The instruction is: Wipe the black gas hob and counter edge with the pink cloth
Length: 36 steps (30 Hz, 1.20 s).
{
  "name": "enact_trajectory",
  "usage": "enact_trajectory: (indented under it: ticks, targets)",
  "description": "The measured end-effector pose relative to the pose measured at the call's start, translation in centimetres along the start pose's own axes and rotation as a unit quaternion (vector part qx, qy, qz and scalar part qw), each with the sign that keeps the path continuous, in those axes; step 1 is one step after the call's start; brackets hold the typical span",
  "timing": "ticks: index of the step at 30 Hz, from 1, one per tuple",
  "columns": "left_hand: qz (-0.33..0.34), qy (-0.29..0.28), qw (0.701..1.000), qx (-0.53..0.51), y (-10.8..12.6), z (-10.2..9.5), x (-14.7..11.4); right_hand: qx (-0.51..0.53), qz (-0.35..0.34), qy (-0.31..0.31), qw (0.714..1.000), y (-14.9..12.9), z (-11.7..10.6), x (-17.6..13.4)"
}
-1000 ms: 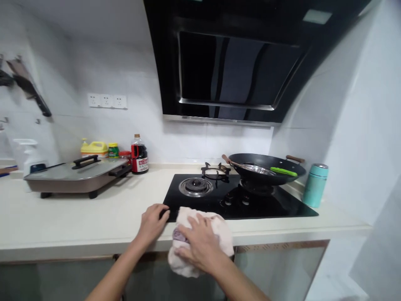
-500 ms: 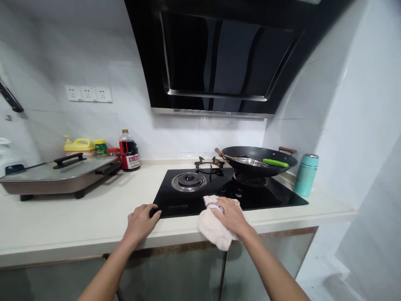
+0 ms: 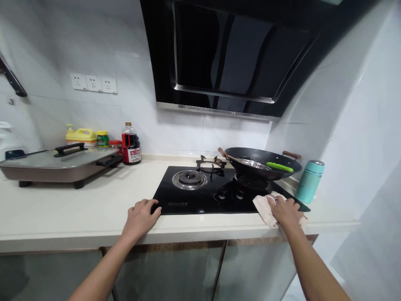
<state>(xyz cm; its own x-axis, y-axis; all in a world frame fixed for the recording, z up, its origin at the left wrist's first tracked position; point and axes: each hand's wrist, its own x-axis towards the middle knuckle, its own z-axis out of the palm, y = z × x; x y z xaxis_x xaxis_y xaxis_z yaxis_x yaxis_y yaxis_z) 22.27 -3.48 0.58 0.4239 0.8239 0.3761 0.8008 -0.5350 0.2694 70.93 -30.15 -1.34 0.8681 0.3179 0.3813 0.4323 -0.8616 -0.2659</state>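
My right hand presses a pale pink cloth onto the front right part of the black gas cooktop. Some of the cloth spreads out past my fingers and over the counter's front strip. At the cooktop's front left corner rests my left hand, thumb and fingers apart and touching the edge. A black wok sits on the right burner, holding a metal strainer and a bright green handle. Two control knobs stand left of the cloth.
A teal bottle stands right of the cooktop. To the left are an electric pan with a glass lid and a soy sauce bottle. A loose burner grate lies behind. The black range hood hangs overhead.
My right hand has slid the cloth rightward along the cooktop's front, from the middle to the right end, uncovering the knobs. My left hand stays at the left corner. The view has tilted slightly.
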Motion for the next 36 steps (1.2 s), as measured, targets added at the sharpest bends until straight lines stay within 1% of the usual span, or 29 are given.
enact_trajectory:
  ticks: [3,6,9,11,14,17,20,22,24,27,32,36]
  targets:
    - [-0.004,-0.005,1.0,0.005,0.3,-0.1,0.0,-0.003,-0.04,-0.003,0.999,-2.2,0.4,0.7]
    - [-0.008,-0.011,1.0,0.0,0.2,0.0,0.0,0.017,-0.116,-0.027,0.993,-5.0,1.2,2.0]
    - [-0.01,-0.012,1.0,-0.006,-0.1,0.1,0.1,0.056,-0.197,-0.058,0.977,-7.3,2.1,3.5]
    - [-0.009,-0.008,1.0,-0.008,-0.2,0.1,0.2,0.086,-0.241,-0.076,0.964,-8.1,2.5,4.4]
    - [-0.008,-0.002,1.0,-0.011,-0.2,0.1,0.1,0.12,-0.279,-0.095,0.948,-7.7,2.5,5.0]
    - [-0.003,0.002,1.0,-0.015,-0.2,0.1,-0.1,0.126,-0.272,-0.097,0.949,-6.4,2.1,4.9]
    - [0.001,0.005,1.0,-0.018,-0.2,0.1,-0.3,0.098,-0.206,-0.1,0.969,-5.0,1.4,4.6]
    - [0.002,0.004,1.0,-0.019,-0.2,0.1,-0.4,0.076,-0.168,-0.121,0.975,-4.6,0.9,4.6]
    - [0.001,0.003,1.0,-0.019,-0.2,0.2,-0.4,0.068,-0.164,-0.15,0.973,-5.1,0.5,4.7]
    - [0.003,0.008,1.0,-0.02,-0.2,0.2,-0.4,0.073,-0.193,-0.183,0.961,-7.3,0.0,5.0]
    - [0.007,0.023,0.999,-0.022,-0.2,0.4,-0.4,0.08,-0.247,-0.223,0.94,-12.6,-0.3,5.6]
    - [0.005,0.021,0.999,-0.024,-0.3,0.4,-0.5,0.04,-0.278,-0.247,0.928,-16.4,-0.2,6.1]
